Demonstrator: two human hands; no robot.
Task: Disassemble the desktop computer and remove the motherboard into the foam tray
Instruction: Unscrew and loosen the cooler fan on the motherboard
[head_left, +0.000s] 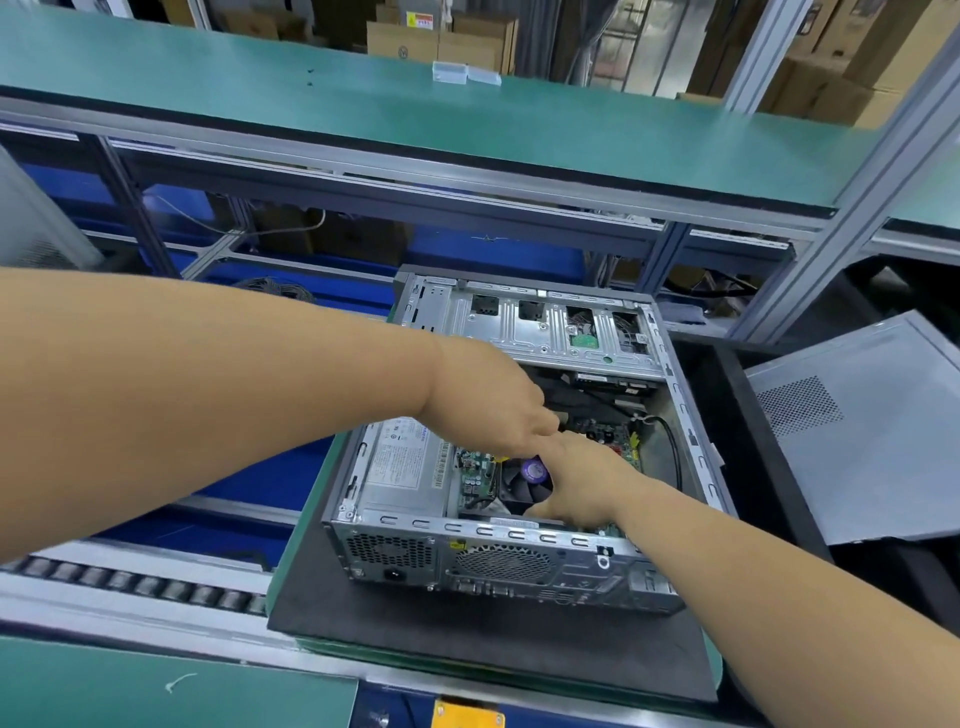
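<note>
Reaching down into the open computer case (519, 551), both hands meet over the black fan (522, 486). Left hand (488, 400) has fingers curled downward, its grasp hidden; right hand (582, 480) is curled around the fan's edge, touching the left. Beneath them sits the motherboard (605, 434), inside the case. Left of the hands lies the silver power supply (402, 460); right, a loose side panel (872, 431).
</note>
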